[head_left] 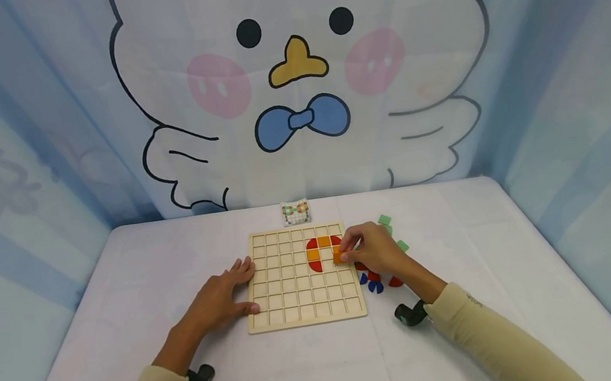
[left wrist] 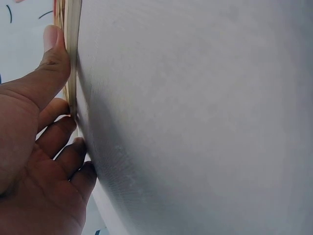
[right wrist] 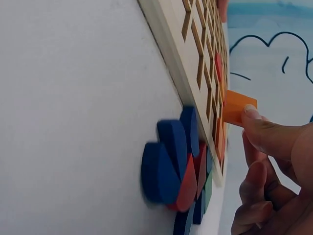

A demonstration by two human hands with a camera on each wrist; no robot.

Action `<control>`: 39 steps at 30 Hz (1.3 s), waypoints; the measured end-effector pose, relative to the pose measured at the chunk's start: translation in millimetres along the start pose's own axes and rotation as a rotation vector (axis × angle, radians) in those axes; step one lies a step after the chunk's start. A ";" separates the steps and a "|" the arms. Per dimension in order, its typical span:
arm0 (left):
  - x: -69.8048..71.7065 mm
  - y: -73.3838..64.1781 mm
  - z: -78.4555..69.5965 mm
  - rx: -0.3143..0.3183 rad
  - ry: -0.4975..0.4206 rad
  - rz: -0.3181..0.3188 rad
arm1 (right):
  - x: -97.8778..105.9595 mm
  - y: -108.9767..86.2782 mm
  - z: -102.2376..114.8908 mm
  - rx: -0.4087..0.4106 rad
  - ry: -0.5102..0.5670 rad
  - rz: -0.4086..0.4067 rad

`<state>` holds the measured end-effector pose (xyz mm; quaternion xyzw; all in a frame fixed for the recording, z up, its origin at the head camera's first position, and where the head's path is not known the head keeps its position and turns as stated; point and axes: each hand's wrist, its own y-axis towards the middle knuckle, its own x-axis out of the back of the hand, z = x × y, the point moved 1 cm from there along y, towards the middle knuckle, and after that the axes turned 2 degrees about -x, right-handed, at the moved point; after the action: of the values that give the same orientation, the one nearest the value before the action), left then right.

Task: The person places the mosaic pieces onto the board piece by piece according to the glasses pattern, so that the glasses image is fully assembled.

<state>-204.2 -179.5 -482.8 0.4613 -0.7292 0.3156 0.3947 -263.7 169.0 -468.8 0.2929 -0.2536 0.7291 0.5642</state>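
Note:
A wooden grid board [head_left: 282,298] lies on the white table. My left hand [head_left: 220,299] rests at its left edge, thumb and fingers spread; the left wrist view shows the thumb [left wrist: 53,51] against the board's side. My right hand [head_left: 374,249] pinches an orange square tile [right wrist: 237,105] between thumb and fingers, over the board's upper right cells. Around there, red quarter-round tiles [head_left: 315,267] and orange square tiles [head_left: 313,254] sit in the cells, one orange tile [head_left: 324,241] in the top row between red ones.
Right of the board lie loose blue pieces [right wrist: 159,174], red pieces [head_left: 395,281] and several green square tiles [head_left: 384,220]. A small printed pattern card [head_left: 295,213] is behind the board. A curtain with a cartoon figure [head_left: 311,170] hangs behind the table [head_left: 318,375].

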 end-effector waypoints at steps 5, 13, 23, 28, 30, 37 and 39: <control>-0.6 0.6 -0.7 0.014 0.001 0.010 | -8.6 4.9 4.7 -0.015 -0.021 -0.004; -0.1 0.0 -2.0 0.025 0.006 0.013 | -17.3 8.2 9.3 -0.002 -0.029 0.006; -0.5 -0.3 -1.8 0.026 0.000 0.013 | -22.0 7.8 13.2 0.000 -0.103 0.037; -0.3 -0.9 -2.0 0.031 -0.004 0.013 | -23.6 7.6 13.2 -0.009 -0.120 0.047; -0.1 -1.1 -2.1 0.033 -0.007 0.013 | -23.3 7.2 13.2 -0.006 -0.124 0.044; -0.6 -1.1 -1.7 0.034 -0.006 0.011 | -15.3 6.1 9.3 -0.022 -0.088 0.020; -0.6 -1.1 -1.4 0.029 -0.003 0.008 | -10.2 6.4 6.8 -0.032 -0.075 0.002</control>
<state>-202.6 -178.6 -482.5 0.4646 -0.7270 0.3269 0.3856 -267.0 155.8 -471.5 0.3108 -0.2866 0.7139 0.5583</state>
